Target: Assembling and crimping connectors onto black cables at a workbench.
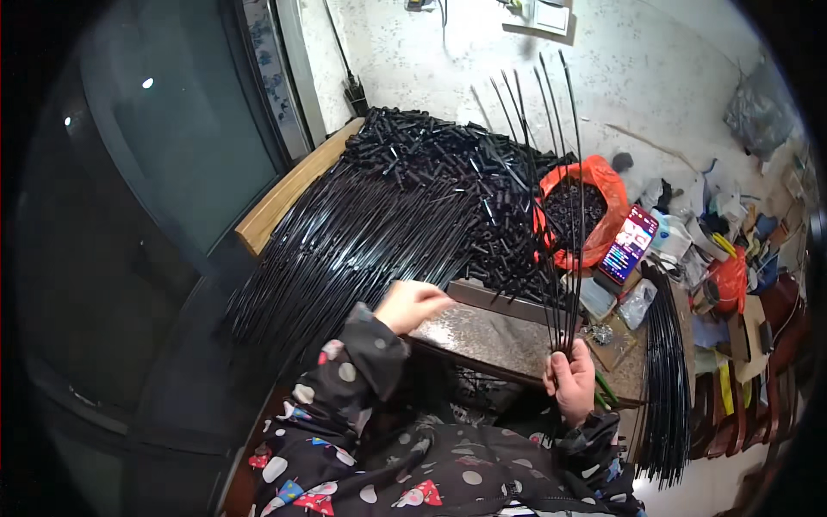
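Observation:
My right hand point(573, 379) is closed round the lower ends of several thin black rods point(575, 215). They rise upright from the fist and fan out a little toward the top. Left of it, my left hand point(413, 308) hovers at the table's front edge with fingertips drawn together; whether anything is between them is too small to tell. Beyond the left hand lies a wide spread of long black rods point(345, 233). Behind these is a heap of short black tube-like pieces point(431, 146). A red plastic bag point(610, 185) full of small black parts stands behind the held rods.
A lit phone point(631, 246) leans right of the bag. Another bundle of black rods point(663, 370) hangs over the table's right side. A wooden board point(297, 189) edges the heap on the left, beside dark glass panels point(172, 112). Clutter point(724, 233) crowds the far right.

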Available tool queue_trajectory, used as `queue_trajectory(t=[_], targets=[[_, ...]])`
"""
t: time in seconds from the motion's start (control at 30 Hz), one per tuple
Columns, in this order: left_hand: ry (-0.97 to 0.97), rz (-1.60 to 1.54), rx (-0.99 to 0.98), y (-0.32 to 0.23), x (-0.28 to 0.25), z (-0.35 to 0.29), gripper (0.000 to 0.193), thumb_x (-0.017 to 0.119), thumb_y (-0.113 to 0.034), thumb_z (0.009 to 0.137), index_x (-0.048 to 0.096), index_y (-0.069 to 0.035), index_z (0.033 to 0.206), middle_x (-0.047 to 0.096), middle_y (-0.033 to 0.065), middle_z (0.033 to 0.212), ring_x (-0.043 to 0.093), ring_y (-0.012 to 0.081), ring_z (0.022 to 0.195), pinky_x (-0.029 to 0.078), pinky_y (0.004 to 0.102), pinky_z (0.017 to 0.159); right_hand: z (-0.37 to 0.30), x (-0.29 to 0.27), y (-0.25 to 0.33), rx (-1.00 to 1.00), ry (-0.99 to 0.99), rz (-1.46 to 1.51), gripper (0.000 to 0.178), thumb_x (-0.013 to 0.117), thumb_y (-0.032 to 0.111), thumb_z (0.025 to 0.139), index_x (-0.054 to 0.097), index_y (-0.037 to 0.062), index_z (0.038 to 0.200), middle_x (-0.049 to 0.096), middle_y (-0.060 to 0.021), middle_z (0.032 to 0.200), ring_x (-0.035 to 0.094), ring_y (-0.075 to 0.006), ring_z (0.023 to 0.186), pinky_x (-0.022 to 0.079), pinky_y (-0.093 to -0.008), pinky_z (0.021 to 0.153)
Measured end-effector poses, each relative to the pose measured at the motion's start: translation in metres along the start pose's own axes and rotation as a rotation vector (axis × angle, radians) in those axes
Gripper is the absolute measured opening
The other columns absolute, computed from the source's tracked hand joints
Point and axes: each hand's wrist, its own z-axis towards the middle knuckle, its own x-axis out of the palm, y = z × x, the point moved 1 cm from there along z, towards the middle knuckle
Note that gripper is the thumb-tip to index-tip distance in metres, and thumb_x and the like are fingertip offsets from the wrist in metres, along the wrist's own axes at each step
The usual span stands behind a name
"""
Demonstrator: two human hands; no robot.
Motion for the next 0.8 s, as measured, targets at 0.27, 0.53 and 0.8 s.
queue_trajectory(t=[0.27,0.53,0.8], targets=[[-0.329,0.725,-0.263,0.082,-0.052,-0.035,0.015,0.055,-0.015,0.064,0.045,-0.004,0.069,0.05,0.0148,0.066,0.049,0.0317,0.065,0.039,0.0376,0.057,0.034,0.032,0.023,0.04,0.086,0.241,0.017,0.036,0.011,0.079,0.038,0.0012,0.093,0.04,-0.0025,0.057,0.029,-0.0038,0.035,0.023,-0.0146,0.032],[-0.237,0.779,-0.253,0.074,-0.05,-0.025,0.014,0.052,-0.013,0.066,0.043,-0.002,0.065,0.048,0.0146,0.066,0.048,0.0317,0.066,0.037,0.0397,0.057,0.015,0.023,-0.012,0.18,0.004,0.193,0.017,0.04,0.014,0.079,0.041,0.0037,0.091,0.042,0.0016,0.058,0.033,-0.002,0.037,0.026,-0.0132,0.034],[-0.743,0.437,0.318,0.026,-0.105,-0.016,0.016,0.04,-0.014,0.078,0.046,0.0,0.075,0.047,0.0052,0.055,0.044,0.0144,0.047,0.035,0.0268,0.044,0.017,0.033,0.0,0.151,0.06,0.266,0.017,0.039,0.011,0.079,0.039,0.0036,0.094,0.04,0.0014,0.057,0.031,-0.0023,0.036,0.025,-0.014,0.033]])
